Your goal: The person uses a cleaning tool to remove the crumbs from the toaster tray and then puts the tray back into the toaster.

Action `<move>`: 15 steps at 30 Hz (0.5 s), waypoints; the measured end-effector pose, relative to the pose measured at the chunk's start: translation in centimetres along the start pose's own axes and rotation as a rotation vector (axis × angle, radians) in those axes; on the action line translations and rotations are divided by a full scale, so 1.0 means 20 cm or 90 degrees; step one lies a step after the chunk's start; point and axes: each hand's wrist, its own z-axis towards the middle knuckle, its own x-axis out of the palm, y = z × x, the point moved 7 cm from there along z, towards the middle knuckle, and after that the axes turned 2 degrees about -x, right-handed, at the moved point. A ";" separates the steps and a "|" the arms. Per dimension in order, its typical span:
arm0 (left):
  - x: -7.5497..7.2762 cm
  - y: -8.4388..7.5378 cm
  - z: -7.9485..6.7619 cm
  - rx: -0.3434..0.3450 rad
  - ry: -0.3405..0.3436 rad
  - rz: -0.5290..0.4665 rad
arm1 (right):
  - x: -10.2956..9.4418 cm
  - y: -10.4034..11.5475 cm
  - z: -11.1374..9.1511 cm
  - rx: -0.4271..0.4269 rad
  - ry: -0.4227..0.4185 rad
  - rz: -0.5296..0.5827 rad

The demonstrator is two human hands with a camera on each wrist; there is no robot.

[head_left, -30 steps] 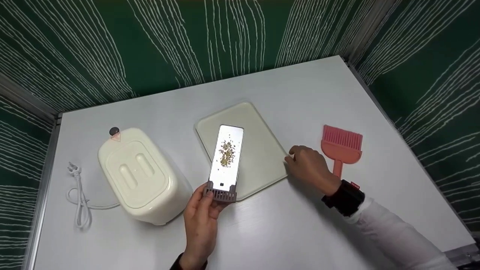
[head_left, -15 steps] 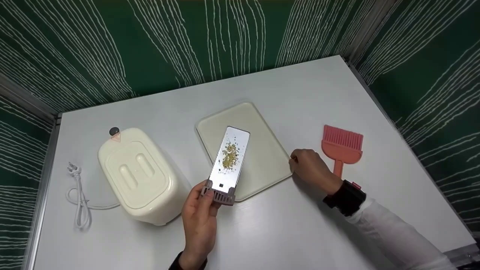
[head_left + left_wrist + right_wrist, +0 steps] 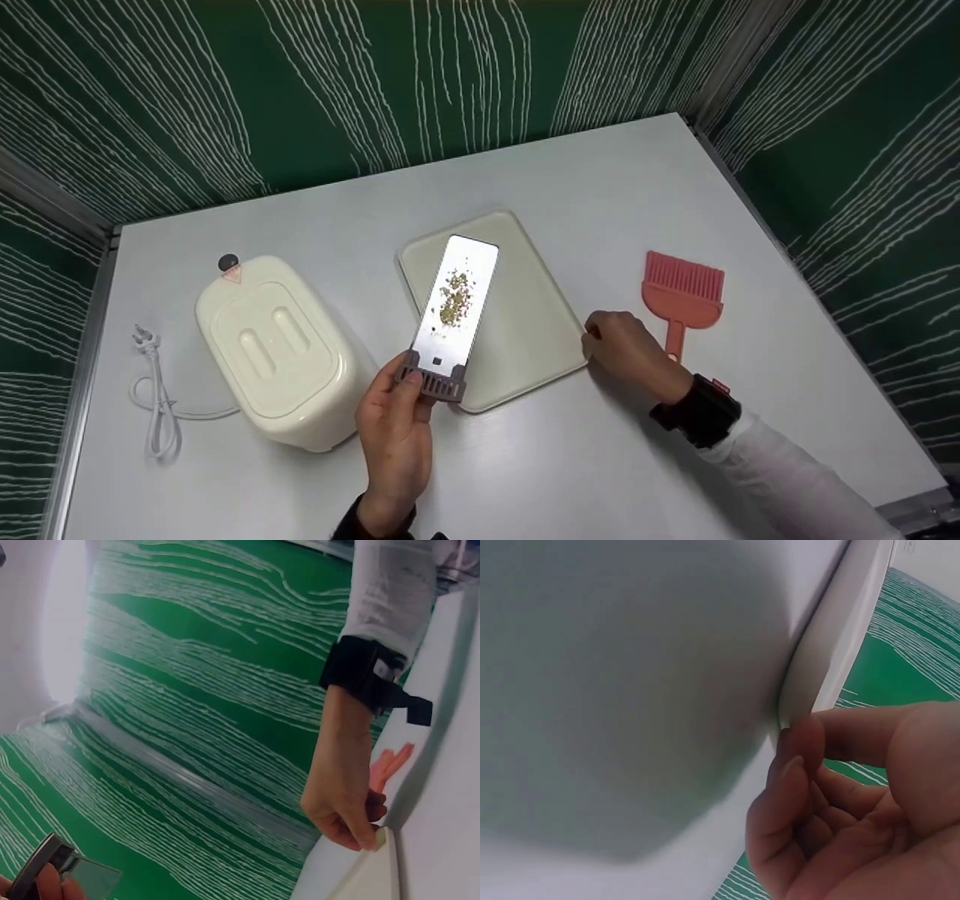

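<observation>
My left hand (image 3: 397, 446) grips the slotted grey end of a crumb tray (image 3: 448, 361), thumb on top. A small pile of brown-gold crumbs (image 3: 454, 300) lies on its shiny metal surface. It is held above a cream rectangular tray (image 3: 529, 326) on the table and overlaps it in the head view. My right hand (image 3: 628, 349) pinches the near right corner of that cream tray between thumb and curled fingers. The right wrist view shows the fingertips (image 3: 791, 765) right at the tray's rim (image 3: 817, 667).
A cream toaster (image 3: 277, 345) with a lid stands left of my left hand. Its white cord and plug (image 3: 157, 390) lie farther left. A pink brush (image 3: 684, 289) lies just beyond my right wrist. Green walls with white streaks stand behind the table (image 3: 337, 217).
My right hand has drawn the cream tray slightly right and toward me. My left hand has turned the crumb tray a little and shifted slightly left, the crumbs still on it.
</observation>
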 end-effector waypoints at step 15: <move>-0.01 0.02 0.04 -0.071 -0.007 -0.020 | 0.05 0.02 -0.12 0.050 0.057 0.006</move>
